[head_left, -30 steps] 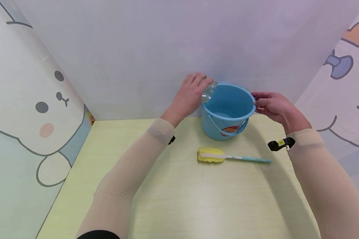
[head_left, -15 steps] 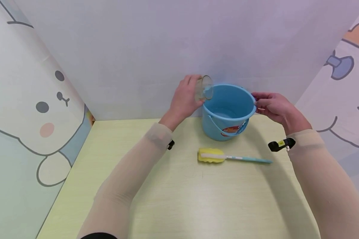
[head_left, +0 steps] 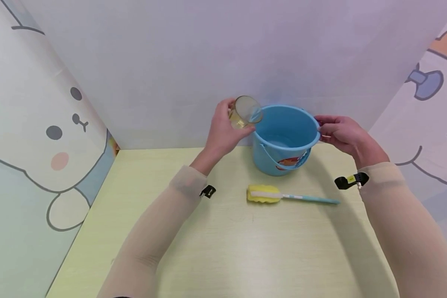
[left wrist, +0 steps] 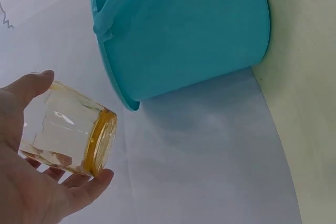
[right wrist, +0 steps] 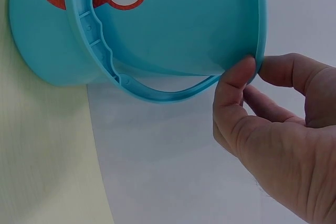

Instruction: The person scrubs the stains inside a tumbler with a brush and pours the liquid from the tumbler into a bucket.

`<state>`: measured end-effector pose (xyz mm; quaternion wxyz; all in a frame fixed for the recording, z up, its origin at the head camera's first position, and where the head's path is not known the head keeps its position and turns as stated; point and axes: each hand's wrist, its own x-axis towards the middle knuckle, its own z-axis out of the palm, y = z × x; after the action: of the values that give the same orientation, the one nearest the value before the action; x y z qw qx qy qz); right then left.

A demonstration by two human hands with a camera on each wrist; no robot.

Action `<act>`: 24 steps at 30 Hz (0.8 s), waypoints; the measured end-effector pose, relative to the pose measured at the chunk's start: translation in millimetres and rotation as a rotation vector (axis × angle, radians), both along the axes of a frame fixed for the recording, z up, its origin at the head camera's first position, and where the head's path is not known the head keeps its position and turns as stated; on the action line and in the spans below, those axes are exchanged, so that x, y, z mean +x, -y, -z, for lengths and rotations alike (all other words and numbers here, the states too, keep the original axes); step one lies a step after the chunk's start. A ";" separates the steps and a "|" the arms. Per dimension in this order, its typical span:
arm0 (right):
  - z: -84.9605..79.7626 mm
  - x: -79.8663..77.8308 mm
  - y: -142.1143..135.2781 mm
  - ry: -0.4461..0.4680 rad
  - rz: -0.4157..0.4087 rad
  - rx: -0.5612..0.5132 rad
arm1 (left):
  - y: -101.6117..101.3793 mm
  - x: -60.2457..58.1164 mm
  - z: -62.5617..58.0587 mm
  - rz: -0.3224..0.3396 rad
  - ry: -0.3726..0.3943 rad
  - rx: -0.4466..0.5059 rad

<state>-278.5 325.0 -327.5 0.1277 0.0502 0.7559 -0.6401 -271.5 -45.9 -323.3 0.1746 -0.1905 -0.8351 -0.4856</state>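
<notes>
A clear glass cup (head_left: 242, 116) with a yellowish tint is in my left hand (head_left: 222, 132), beside the left rim of a light blue bucket (head_left: 263, 159). My fingers and thumb curl round its side. It is tilted, with its mouth turned up and toward me in the head view. In the left wrist view the cup's thick amber base (left wrist: 101, 142) points toward the bucket's side, apart from it. My right hand (head_left: 340, 133) pinches the bucket's right rim between thumb and fingers. The bucket stands upright, its handle (right wrist: 157, 96) hanging down over a red label.
A cup brush with a yellow sponge head (head_left: 264, 193) and a pale blue handle (head_left: 316, 199) lies on the light wooden table (head_left: 223, 248), in front of the bucket. A pale wall sheet (head_left: 171, 74) rises behind the bucket. Cartoon-printed sheets flank both sides.
My left hand has drawn back left from over the bucket's rim and turned the cup, so its mouth now faces up and toward me. My right hand and the bucket have stayed in place.
</notes>
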 end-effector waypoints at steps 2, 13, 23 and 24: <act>0.2 0.3 0.3 -0.001 -0.004 0.002 | 3.2 4.9 1.7 0.009 0.017 0.038; -2.3 1.8 2.6 0.002 0.009 -0.007 | 17.4 33.0 13.0 0.055 0.076 0.108; -0.7 0.5 3.5 0.002 0.014 -0.011 | 30.2 60.8 22.2 0.090 0.169 0.118; -0.8 0.7 3.6 0.002 0.015 -0.012 | 31.7 63.4 23.2 0.098 0.179 0.118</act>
<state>-277.9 321.4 -326.6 0.1240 0.0556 0.7517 -0.6454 -208.1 -77.6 -346.5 0.0865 -0.1765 -0.8071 -0.5568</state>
